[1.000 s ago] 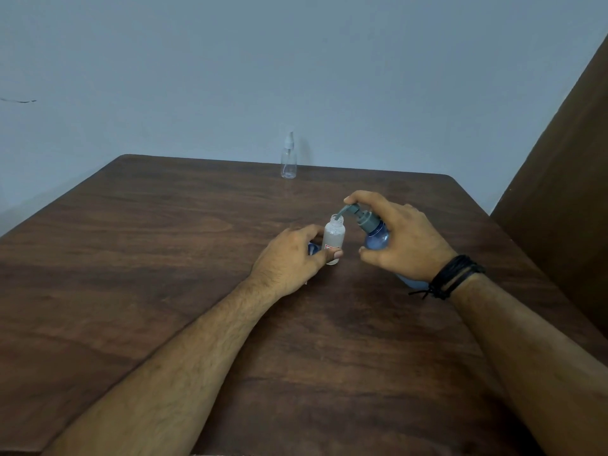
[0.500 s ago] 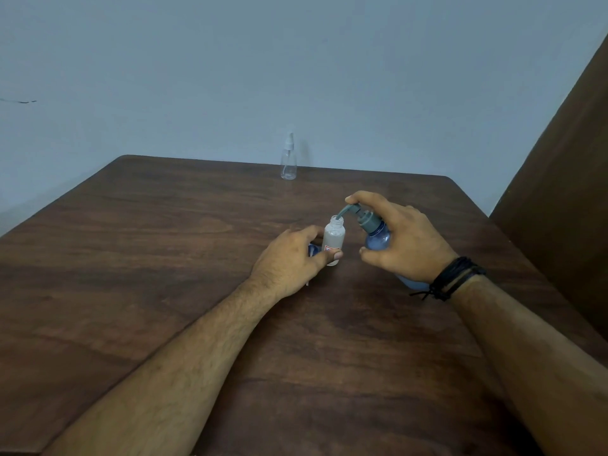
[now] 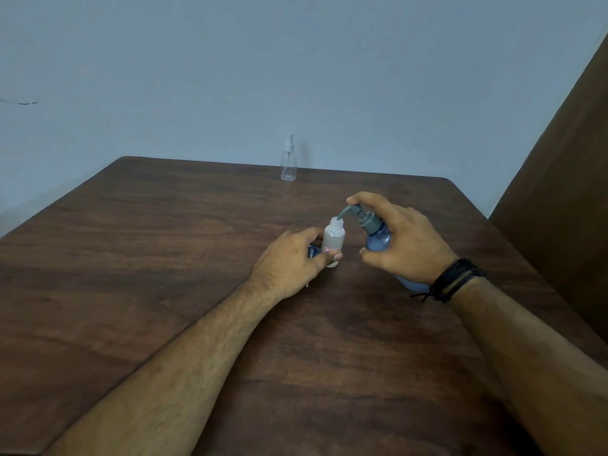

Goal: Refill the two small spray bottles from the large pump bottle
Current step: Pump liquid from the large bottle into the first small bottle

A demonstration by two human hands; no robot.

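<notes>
Left hand (image 3: 289,258) with fingers curled round the uncapped small bottle (image 3: 334,241) upright at mid-bench (image 3: 164,258); right hand (image 3: 404,245) gripping the tilted blue pump bottle (image 3: 378,241), spout over the small bottle's mouth; second spray bottle (image 3: 288,161) well beyond it.

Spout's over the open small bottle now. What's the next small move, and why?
Probably press the pump head down with the right hand. The large pump bottle is tilted so its spout tip sits at the open neck of the small bottle, which the left hand holds upright on the table; a forefinger already rests on the pump.
</notes>
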